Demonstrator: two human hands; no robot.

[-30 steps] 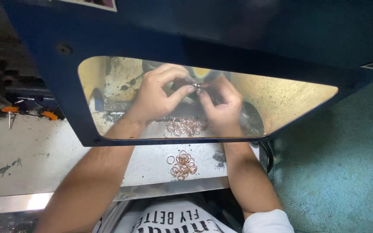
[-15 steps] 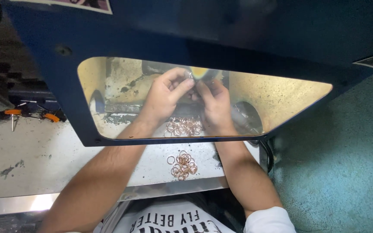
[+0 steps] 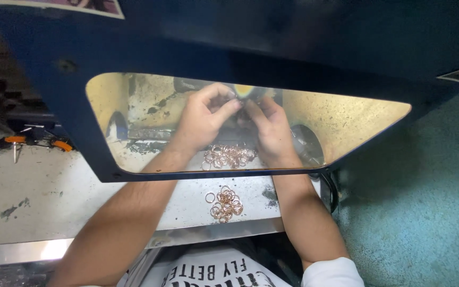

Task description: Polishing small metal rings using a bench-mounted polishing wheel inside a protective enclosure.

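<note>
Behind the yellow-tinted shield window, the left hand and right hand are meeting fingertip to fingertip, pinching something too small to identify. Copper-coloured rings are lying just beneath them on the pale surface; a second ring pile is sitting outside the blue guard.

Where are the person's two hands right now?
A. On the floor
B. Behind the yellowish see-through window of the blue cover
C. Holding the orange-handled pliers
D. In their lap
B: the left hand and right hand meet behind the yellowish window, with a heap of small copper rings just below them.
</note>
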